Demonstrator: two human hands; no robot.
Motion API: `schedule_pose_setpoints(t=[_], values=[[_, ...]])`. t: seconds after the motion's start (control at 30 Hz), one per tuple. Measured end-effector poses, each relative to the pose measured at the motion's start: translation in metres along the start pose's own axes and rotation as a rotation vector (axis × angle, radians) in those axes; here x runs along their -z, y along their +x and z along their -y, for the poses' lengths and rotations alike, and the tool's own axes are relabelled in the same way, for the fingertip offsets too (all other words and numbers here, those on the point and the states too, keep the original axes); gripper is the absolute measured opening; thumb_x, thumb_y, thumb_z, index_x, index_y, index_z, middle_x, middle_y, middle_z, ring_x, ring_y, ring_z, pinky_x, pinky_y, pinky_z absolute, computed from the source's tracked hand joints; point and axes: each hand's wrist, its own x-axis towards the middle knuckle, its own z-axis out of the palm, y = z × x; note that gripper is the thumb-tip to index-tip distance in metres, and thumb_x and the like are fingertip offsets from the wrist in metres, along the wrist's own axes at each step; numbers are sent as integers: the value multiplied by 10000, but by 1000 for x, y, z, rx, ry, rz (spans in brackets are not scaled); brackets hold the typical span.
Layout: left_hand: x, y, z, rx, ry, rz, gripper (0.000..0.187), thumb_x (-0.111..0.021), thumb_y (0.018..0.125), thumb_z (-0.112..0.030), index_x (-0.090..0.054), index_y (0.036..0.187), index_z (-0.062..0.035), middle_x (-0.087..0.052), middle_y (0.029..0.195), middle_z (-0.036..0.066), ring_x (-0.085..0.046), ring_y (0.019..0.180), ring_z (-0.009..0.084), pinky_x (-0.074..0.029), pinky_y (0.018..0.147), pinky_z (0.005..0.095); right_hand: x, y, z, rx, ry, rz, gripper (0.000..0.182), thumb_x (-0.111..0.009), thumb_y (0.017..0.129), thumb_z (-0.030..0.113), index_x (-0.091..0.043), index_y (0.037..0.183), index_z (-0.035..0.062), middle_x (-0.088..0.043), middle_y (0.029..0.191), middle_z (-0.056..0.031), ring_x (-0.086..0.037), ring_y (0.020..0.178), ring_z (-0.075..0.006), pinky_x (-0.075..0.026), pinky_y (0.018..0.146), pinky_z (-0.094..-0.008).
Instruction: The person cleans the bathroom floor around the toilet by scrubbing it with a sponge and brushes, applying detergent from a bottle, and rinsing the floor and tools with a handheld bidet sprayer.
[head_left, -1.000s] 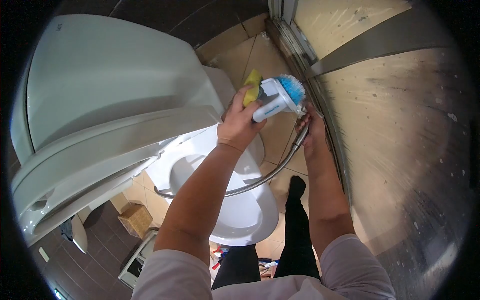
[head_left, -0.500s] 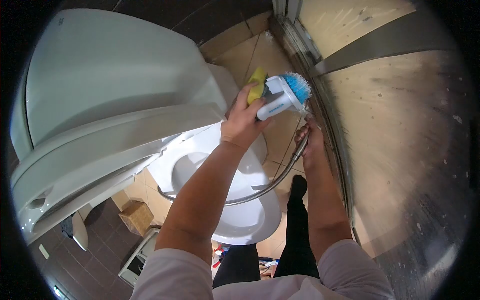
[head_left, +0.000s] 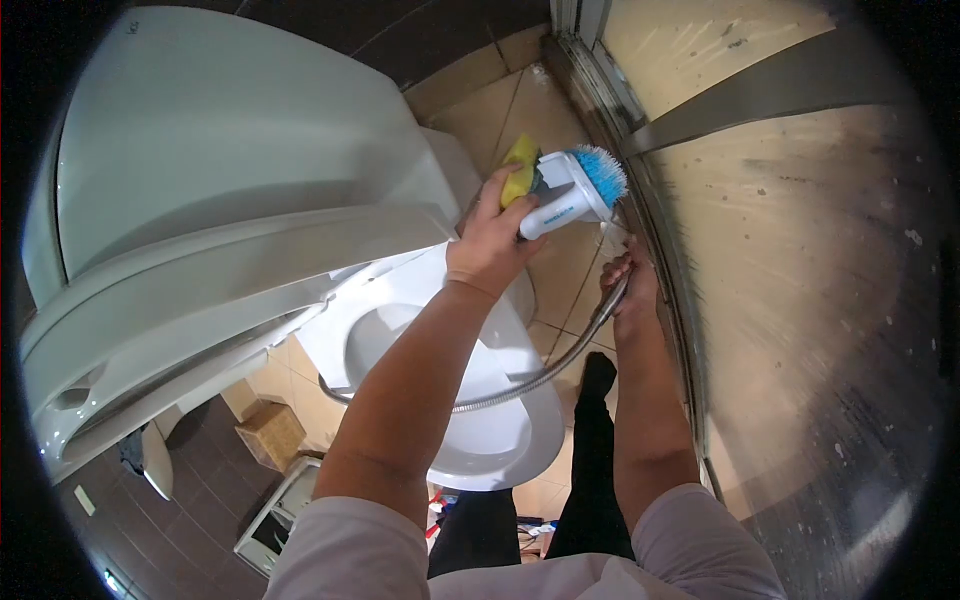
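My left hand (head_left: pixel 488 240) is closed around the white handle of a scrub brush (head_left: pixel 556 212) with blue and white bristles. A yellow sponge (head_left: pixel 519 180) with a dark side is pinched in the same hand, beside the brush. Just below the bristles, my right hand (head_left: pixel 630 280) grips the end of a flexible metal shower hose (head_left: pixel 548 376); its head is mostly hidden by the fingers. The hose curves back across the white toilet bowl (head_left: pixel 535 440), passing behind my left forearm.
A large white sink or cistern-like fixture (head_left: pixel 250 130) fills the left side. The sliding glass door (head_left: pixel 790 300) and its dirty metal track (head_left: pixel 668 270) run along the right. Beige tiles (head_left: pixel 560 270) lie below. A brown box (head_left: pixel 271 435) stands at lower left.
My right hand has moved slightly right and turned at the wrist, carrying the hose end away from the brush. The brush and sponge have shifted slightly right in my left hand.
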Motion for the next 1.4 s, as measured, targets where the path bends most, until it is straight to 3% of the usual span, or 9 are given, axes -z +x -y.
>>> schedule_pose_setpoints(t=[0.23, 0.3, 0.43, 0.5, 0.63, 0.97, 1.27, 1.33, 1.4], values=[[0, 0, -2, 40, -24, 27, 396, -698, 570, -86, -558, 940, -100, -394, 1213, 121, -506, 995, 331, -458, 799, 370, -9, 5, 8, -55, -133, 57, 209, -537, 823, 249, -437, 666, 154, -354, 440, 43, -384, 371, -89, -319, 338, -223], [0, -1, -1, 57, -20, 40, 392, -695, 575, -87, -558, 942, -102, -394, 1211, 121, -507, 994, 331, -459, 799, 370, -8, 11, 15, 53, 55, 1, 324, -554, 816, 256, -369, 572, 148, -349, 436, 16, -386, 358, -126, -323, 327, -254], [2, 1, -5, 110, -21, 65, 372, -690, 589, -114, -568, 940, -116, -391, 1217, 93, -494, 1011, 314, -446, 816, 371, -20, 10, 19, -7, 9, 79, 343, -562, 814, 265, -365, 557, 152, -357, 430, 18, -383, 349, -126, -324, 330, -253], [1, -2, -6, 180, -21, 96, 364, -690, 593, -132, -575, 939, -129, -388, 1223, 75, -480, 1030, 299, -431, 835, 370, -26, 9, 24, 103, 74, 151, 345, -565, 811, 262, -366, 552, 154, -359, 423, 14, -384, 351, -128, -320, 341, -255], [-4, 1, 1, 98, -23, 48, 362, -687, 598, -120, -570, 940, -108, -388, 1224, 87, -488, 1019, 314, -439, 830, 364, -45, 5, 23, 125, -82, 190, 211, -511, 836, 221, -422, 671, 126, -329, 454, 37, -367, 374, -89, -325, 323, -220], [-3, 2, -2, 76, 51, 45, 342, -664, 610, -113, -563, 935, -93, -393, 1218, 89, -506, 991, 305, -458, 801, 364, -65, -1, 23, 88, -213, 217, 204, -496, 830, 219, -433, 663, 121, -366, 485, 24, -374, 380, -98, -332, 338, -226], [-1, 3, -4, 143, 16, 63, 353, -682, 590, -131, -577, 927, -140, -395, 1219, 56, -499, 1004, 286, -431, 835, 362, -74, -7, 25, 215, -320, 122, 199, -481, 825, 195, -420, 658, 104, -365, 485, 1, -391, 393, -118, -337, 360, -242], [-2, 3, -4, 134, 0, 56, 340, -677, 598, -136, -577, 923, -143, -395, 1219, 55, -506, 991, 285, -433, 829, 362, -73, -5, 21, 84, -317, 176, 204, -550, 816, 208, -451, 675, 99, -406, 472, 1, -401, 383, -128, -350, 368, -271], [-2, 3, -3, 129, -8, 44, 327, -672, 605, -141, -578, 919, -146, -395, 1218, 54, -514, 979, 285, -435, 823, 362, -74, -7, 23, 122, -292, 179, 207, -545, 817, 207, -449, 671, 97, -404, 473, 0, -400, 383, -130, -351, 366, -272]])
